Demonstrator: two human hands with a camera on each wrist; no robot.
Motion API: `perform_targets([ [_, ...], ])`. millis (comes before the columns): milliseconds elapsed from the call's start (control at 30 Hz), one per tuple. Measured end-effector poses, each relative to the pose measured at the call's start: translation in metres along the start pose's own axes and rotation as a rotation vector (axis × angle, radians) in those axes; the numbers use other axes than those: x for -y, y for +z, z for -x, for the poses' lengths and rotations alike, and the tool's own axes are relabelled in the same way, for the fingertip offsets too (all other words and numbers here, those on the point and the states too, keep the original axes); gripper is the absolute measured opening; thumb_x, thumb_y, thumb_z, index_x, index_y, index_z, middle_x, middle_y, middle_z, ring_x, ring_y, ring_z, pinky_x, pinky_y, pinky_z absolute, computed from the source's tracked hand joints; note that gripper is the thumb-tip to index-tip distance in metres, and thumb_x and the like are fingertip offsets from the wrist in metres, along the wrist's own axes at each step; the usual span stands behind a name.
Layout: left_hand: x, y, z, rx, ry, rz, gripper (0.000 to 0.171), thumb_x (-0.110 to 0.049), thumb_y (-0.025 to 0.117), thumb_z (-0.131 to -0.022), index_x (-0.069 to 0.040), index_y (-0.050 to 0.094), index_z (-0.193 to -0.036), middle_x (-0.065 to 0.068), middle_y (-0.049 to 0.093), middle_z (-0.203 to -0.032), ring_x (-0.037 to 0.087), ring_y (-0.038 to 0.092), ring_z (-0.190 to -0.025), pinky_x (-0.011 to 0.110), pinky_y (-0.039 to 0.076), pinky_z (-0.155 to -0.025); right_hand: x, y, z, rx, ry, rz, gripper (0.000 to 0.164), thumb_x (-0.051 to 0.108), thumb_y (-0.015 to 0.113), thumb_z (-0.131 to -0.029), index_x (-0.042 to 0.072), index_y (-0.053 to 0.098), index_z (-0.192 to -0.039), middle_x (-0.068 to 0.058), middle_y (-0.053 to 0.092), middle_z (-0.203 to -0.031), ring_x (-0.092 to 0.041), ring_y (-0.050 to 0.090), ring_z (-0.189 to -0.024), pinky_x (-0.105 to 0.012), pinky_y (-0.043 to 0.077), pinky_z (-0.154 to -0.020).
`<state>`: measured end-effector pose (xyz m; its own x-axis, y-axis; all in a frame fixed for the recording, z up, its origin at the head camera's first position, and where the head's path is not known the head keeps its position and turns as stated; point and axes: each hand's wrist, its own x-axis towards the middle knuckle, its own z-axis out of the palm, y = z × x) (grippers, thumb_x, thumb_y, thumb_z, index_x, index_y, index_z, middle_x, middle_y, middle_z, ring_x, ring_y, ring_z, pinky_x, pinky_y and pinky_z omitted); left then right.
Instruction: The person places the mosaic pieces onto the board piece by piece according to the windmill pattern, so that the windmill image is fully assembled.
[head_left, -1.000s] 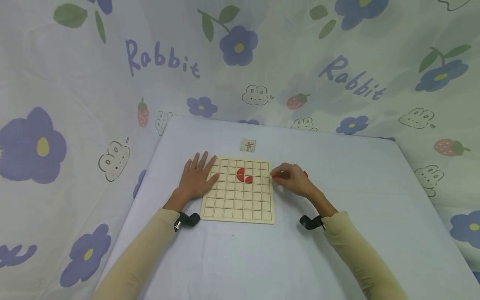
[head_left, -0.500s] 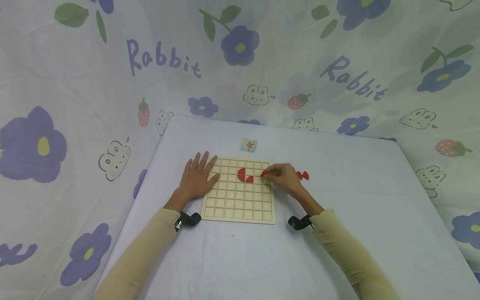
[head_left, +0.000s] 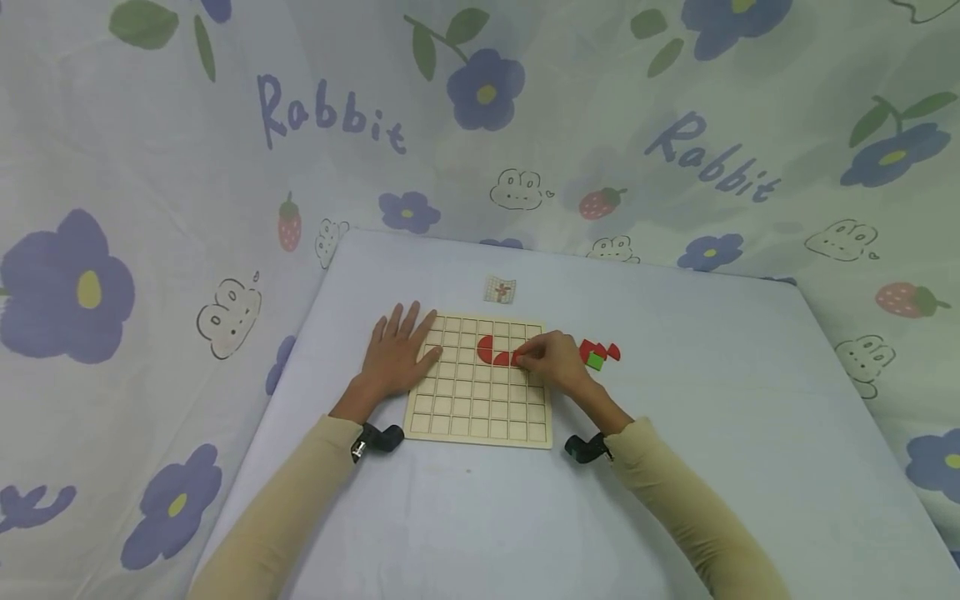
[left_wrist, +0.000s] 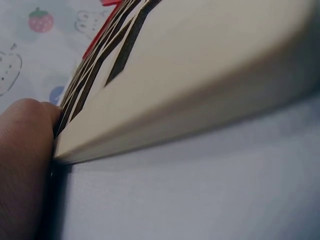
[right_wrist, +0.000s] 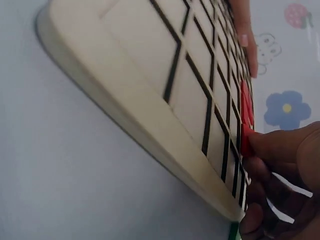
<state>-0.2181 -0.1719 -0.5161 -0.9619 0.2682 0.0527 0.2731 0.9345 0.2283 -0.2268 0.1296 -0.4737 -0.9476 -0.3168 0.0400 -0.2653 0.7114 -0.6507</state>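
A wooden grid board [head_left: 480, 410] lies on the white table. My left hand [head_left: 392, 358] rests spread along its left edge, thumb over the squares. In the head view my right hand [head_left: 557, 362] is over the right part of the board, pinching a small red tile [right_wrist: 246, 141] between thumb and fingertips. That tile is down at the grid, just right of a red quarter-round tile [head_left: 501, 359]. Further red rounded tiles [head_left: 485, 347] sit in the squares to the upper left. Fingers hide most of the held tile.
Right of the board, partly behind my right hand, lie several loose red tiles [head_left: 613, 352] and a green square tile [head_left: 595, 361]. Beyond the board's far edge is a small card [head_left: 500, 289] printed with a grid and a red figure. Patterned cloth [head_left: 450, 167] hangs behind the table.
My right hand has moved left from beside the board's right edge onto its squares, carrying the red tile. Loose red tiles and the green one have come into sight. My left hand stays put.
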Motion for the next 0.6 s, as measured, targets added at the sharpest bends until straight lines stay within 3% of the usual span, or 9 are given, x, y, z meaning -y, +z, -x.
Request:
perform_targets([
  [167,-0.0009,-0.0005,-0.0006,-0.002,0.008,0.009,0.071,-0.055,0.032,-0.100,-0.019,0.017,-0.159,0.014,0.006,-0.164,0.038,-0.001,-0.148,0.056,0.000,-0.116,0.0075,0.0021,0.0039,-0.026,-0.074,0.178,0.012,0.017,0.077,-0.085,0.005,0.080,-0.086,-0.002,0.066,-0.083,-0.015,0.056,-0.072,-0.029,0.047,-0.057],
  [333,0.0000,-0.0001,-0.0004,-0.002,0.005,0.000,0.071,-0.056,0.030,-0.100,-0.020,0.016,-0.159,0.014,0.006,-0.164,0.038,-0.002,-0.148,0.056,-0.001,-0.116,0.0107,0.0018,0.0040,0.012,-0.106,0.284,0.014,0.020,0.076,-0.087,0.009,0.082,-0.081,0.001,0.064,-0.080,-0.013,0.053,-0.070,-0.026,0.044,-0.052],
  [433,0.0006,0.0005,-0.0005,-0.004,0.005,0.000,0.071,-0.056,0.030,-0.100,-0.020,0.016,-0.159,0.014,0.006,-0.164,0.038,-0.002,-0.148,0.056,-0.001,-0.116,0.0092,0.0010,0.0036,0.016,-0.115,0.280,0.014,0.020,0.073,-0.089,0.010,0.082,-0.084,0.001,0.066,-0.083,-0.013,0.055,-0.072,-0.027,0.046,-0.055],
  [600,0.0008,0.0010,0.0004,-0.007,0.003,-0.005,0.067,-0.051,0.029,-0.102,-0.019,0.017,-0.159,0.015,0.007,-0.163,0.038,-0.001,-0.148,0.055,-0.001,-0.116,0.0028,-0.0022,0.0054,0.005,-0.077,0.185,0.013,0.017,0.070,-0.091,0.009,0.080,-0.093,0.000,0.067,-0.088,-0.015,0.058,-0.075,-0.029,0.050,-0.062],
])
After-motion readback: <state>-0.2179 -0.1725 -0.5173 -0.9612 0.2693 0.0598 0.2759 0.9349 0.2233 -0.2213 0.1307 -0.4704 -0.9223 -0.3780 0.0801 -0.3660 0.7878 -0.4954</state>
